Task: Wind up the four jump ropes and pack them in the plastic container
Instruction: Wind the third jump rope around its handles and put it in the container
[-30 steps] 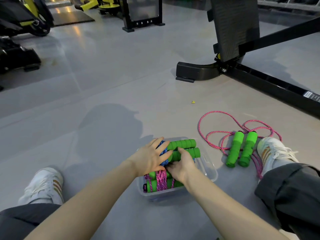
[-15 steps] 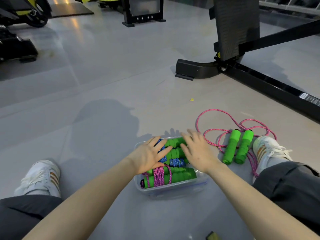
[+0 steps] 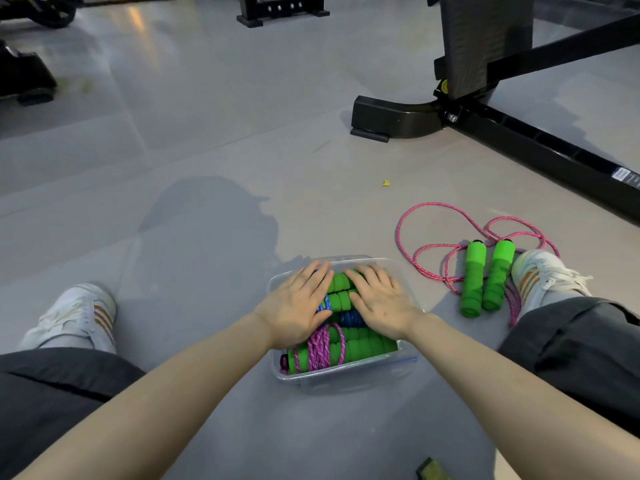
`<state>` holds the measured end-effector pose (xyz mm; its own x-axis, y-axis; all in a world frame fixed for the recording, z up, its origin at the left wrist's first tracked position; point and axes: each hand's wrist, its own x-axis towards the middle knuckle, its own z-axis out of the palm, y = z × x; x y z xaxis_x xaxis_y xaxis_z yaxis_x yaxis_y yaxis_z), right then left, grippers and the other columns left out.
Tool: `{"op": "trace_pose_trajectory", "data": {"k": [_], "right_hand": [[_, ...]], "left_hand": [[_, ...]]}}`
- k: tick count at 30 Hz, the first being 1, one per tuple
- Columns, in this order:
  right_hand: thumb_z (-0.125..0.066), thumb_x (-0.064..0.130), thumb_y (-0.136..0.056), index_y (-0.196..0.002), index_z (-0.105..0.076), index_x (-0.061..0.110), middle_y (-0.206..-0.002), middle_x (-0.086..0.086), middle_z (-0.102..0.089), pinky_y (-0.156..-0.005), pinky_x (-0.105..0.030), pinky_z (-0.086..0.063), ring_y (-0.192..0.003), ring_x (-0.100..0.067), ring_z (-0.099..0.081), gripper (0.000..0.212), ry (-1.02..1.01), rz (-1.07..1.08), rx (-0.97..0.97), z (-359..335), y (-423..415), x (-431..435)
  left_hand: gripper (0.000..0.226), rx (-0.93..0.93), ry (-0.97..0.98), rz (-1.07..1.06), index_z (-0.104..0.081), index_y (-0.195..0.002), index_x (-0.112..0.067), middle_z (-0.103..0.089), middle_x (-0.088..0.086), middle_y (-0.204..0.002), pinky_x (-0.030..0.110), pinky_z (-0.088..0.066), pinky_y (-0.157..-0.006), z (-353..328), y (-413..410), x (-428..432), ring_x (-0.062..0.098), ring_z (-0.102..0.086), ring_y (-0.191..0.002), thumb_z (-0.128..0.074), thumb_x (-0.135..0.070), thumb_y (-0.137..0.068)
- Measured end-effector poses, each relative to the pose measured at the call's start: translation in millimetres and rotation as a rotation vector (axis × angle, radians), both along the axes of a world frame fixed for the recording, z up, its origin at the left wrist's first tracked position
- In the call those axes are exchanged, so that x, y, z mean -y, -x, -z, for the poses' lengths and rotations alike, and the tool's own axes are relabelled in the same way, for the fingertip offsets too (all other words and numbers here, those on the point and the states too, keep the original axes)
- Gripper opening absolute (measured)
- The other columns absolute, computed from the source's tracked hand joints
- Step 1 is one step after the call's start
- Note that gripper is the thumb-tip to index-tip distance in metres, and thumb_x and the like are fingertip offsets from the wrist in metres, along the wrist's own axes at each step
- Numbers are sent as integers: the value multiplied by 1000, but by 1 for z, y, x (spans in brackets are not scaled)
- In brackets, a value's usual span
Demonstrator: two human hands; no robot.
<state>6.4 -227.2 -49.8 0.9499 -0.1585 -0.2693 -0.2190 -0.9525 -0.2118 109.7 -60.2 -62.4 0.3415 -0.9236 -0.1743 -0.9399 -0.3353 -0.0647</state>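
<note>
**Pressing the packed bundles flat, last rope waiting at right**

Pressing down with the left hand and the right hand, side by side at lower centre of the frame. Grip wide on both: fingers straight and spread, palms down, holding nothing, resting on green foam handles inside the plastic container. Between the palms, a blue-wound bundle. Toward the bottom edge, a pink-wound bundle lying crosswise, cord lapped tightly round its handles. Count of bundles partly hidden by the hands, probably three.

Out to the right of the container and apart from it, the loose pink rope on the floor, not yet wound. Its two handles side by side and touching, long axes running up-and-down in the frame with a slight lean, black caps toward the top. Cord sprawled in open loops above and around them, some trailing beside the white shoe at right. Nearer by far to the right hand, with the left hand on the container's other side. Likely next: reaching rightward past the container's rim and taking both handles together along their length.

Ribbed, squashy-looking foam. Braided, speckled, limp cord. Clear, thin-walled box with rounded corners on smooth grey flooring. Black metal gym frame at upper right.
</note>
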Motion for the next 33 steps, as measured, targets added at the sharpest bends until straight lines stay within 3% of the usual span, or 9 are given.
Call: {"op": "trace_pose_trajectory", "data": {"k": [3,5,9,12,17,22,26,30,33], "right_hand": [[-19,32,-101,-149,-9,20,-155,-2,-14,-117,-42,3,-144,-25,-4,51,42,37,-31,3,0,-8],[-18,30,-101,-150,-8,19,-156,-5,-14,-116,-45,2,-144,-29,-6,51,130,42,-39,1,1,-14],[-22,27,-100,-149,-12,13,-146,-15,-26,-108,-43,-19,-131,-33,-26,51,264,23,-13,-12,2,-20],[-24,25,-100,-149,-12,14,-141,-15,-30,-105,-41,-24,-127,-33,-30,52,228,20,-22,-15,5,-21],[-25,28,-101,-149,-13,17,-145,-14,-26,-108,-39,-25,-130,-32,-26,51,131,17,-20,-9,0,-10],[-25,26,-101,-149,-14,16,-144,-14,-27,-107,-40,-23,-129,-32,-27,50,147,35,-8,-4,-3,-13],[-28,28,-100,-145,-27,16,-141,-10,-37,-113,-41,-18,-130,-30,-31,46,87,34,65,-14,-1,-6],[-34,21,-99,-137,-43,12,-132,-10,-49,-107,-39,-30,-124,-28,-42,40,-111,109,274,-21,9,19],[-38,14,-95,-132,-49,13,-129,-11,-50,-100,-42,-36,-119,-32,-43,38,-65,309,336,-21,22,48]], "left_hand": [[66,-18,-60,-46,12,-149,-7,16,10,-157,32,12,-117,-7,6,4,21,18,-144,-13,-46,-102],[66,54,-85,-74,13,-149,-6,16,11,-157,36,12,-115,-10,11,7,23,17,-145,-13,-45,-102],[65,205,-152,-111,14,-147,-3,15,14,-157,41,12,-115,-14,25,12,24,16,-145,-11,-43,-103],[61,58,-84,-172,14,-147,-2,17,14,-157,36,8,-118,-15,34,7,24,16,-145,-15,-35,-105],[61,-114,-39,-195,16,-148,-6,21,9,-156,31,15,-114,-11,25,7,19,21,-143,-16,-36,-104],[61,-70,-28,-182,13,-149,-6,16,11,-157,34,11,-116,-13,23,10,21,16,-145,-16,-36,-104],[60,19,-53,-197,7,-150,-6,11,8,-158,39,9,-116,-19,31,10,21,10,-146,-13,-39,-104],[68,138,62,-178,-40,-142,-7,-32,11,-149,50,-19,-113,-28,36,19,23,-32,-139,-5,-44,-97],[70,64,92,-154,-21,-150,-7,-20,11,-156,51,-6,-116,-39,41,44,23,-18,-145,6,-45,-97]]}}
